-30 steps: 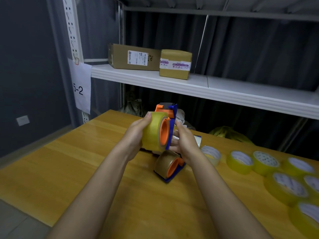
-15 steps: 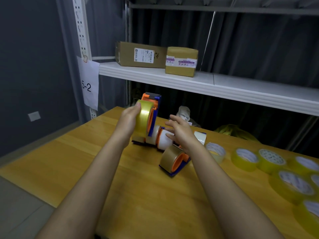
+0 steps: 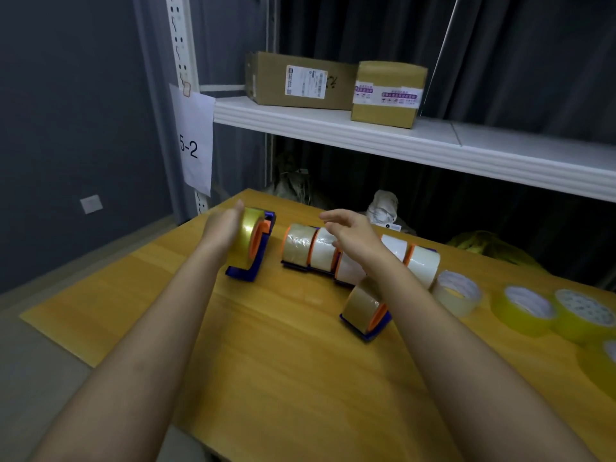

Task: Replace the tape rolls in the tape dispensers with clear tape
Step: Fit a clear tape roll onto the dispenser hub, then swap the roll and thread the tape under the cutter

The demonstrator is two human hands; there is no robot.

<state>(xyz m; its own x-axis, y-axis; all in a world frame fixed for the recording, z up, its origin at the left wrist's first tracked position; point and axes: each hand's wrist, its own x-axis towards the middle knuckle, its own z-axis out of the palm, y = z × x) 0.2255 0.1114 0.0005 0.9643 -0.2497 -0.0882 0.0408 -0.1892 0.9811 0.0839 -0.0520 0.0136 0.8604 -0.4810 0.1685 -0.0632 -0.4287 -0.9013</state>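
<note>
My left hand (image 3: 221, 230) grips a blue and orange tape dispenser (image 3: 256, 251) loaded with a yellowish clear roll; its base touches the wooden table (image 3: 266, 361) at the left. My right hand (image 3: 350, 233) hovers with relaxed fingers, holding nothing, over a row of several dispensers (image 3: 300, 246) carrying pale clear rolls. One more dispenser with a brown roll (image 3: 365, 308) stands nearer to me, under my right forearm. Loose rolls lie to the right: a clear roll (image 3: 456, 291) and several yellow rolls (image 3: 526, 305).
A white shelf (image 3: 366, 135) runs above the table's far edge with two cardboard boxes (image 3: 300, 81) on it. A paper sign reading 5-2 (image 3: 195, 145) hangs on the shelf post. Bags lie below the shelf behind the table.
My left hand has carried the dispenser left and down onto the table. My right hand has let go of it and now hovers over the row.
</note>
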